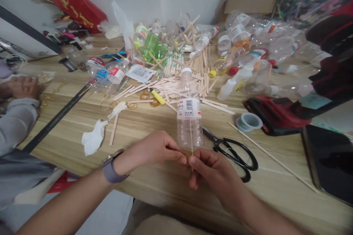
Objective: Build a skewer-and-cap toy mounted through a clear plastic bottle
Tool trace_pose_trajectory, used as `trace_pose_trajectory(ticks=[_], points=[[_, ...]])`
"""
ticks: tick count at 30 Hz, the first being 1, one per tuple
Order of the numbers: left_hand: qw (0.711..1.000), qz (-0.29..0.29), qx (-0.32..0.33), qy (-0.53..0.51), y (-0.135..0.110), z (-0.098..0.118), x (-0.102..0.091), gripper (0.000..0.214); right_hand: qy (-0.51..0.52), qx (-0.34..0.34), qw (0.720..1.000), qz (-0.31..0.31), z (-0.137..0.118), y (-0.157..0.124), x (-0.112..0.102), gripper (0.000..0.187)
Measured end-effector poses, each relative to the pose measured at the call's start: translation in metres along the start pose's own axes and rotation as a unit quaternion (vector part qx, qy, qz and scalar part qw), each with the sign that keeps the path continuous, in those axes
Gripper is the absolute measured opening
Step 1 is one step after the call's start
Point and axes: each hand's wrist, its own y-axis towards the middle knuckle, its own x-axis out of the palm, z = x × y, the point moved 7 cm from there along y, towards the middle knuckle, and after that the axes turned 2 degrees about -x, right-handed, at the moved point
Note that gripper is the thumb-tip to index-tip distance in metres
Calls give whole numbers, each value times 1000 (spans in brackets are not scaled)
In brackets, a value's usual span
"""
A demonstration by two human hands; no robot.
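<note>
My right hand [211, 167] pinches a thin wooden stick [191, 136], which stands roughly upright. A yellow-brown rubber band [190, 153] appears to be wrapped round the stick at my fingertips. The thumb and finger of my left hand [162, 150] are closed on the band, touching my right hand. Just behind the stick stands a clear plastic bottle [189, 132] with a white cap and a white label. Black-handled scissors [234, 154] lie to the right of my right hand.
Flat wooden craft sticks [171, 88] are heaped behind the bottle. Several empty plastic bottles [284, 49] crowd the back right. A red-and-black power tool [278, 115], a tape roll [249, 122] and a phone [331, 163] lie to the right. At left is another person's hand [23, 86].
</note>
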Motion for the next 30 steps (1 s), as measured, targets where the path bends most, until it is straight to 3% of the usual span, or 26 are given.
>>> trace_pose_trajectory(ticks=[3,10,17,23,30], points=[[992,-24,-6,-121,3,-6,12,38,20,14,1000,0,2,0,0,45],[941,52,-43,-332,7,-20,29,43,81,36,996,19,12,4,-4,46],[882,46,-39,-468,8,-9,37,39,124,42,991,-10,9,3,0,46],[835,11,-64,-546,7,-7,43,40,134,37,990,-1,7,6,-1,39],[823,-26,-78,-561,1,-5,47,39,113,60,991,50,9,3,-7,34]])
